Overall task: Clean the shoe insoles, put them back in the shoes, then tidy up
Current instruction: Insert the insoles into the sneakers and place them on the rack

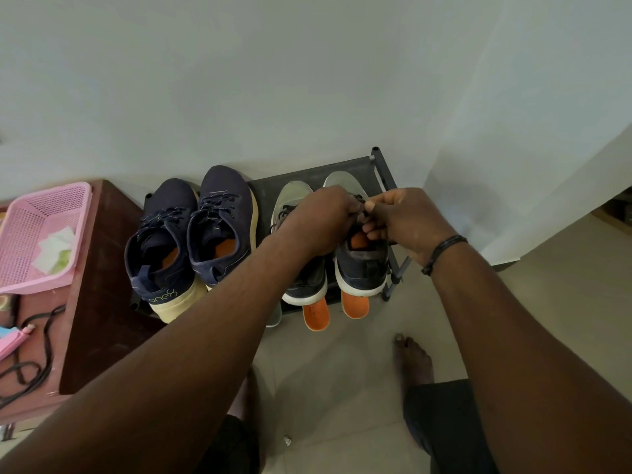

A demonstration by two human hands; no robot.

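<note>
Laces of the grey shoe at the rack's right end are pinched betw. both hands: left hand & right hand, fingers curled on the lace ends above the tongue. Best done w/ even tension, knot kept centred, orange insole left flat inside. Shoe sits on the top shelf beside its mate, toe twd the wall, heel twd the person, long axis running front-to-back. Navy pair is parked likewise at left.
</note>
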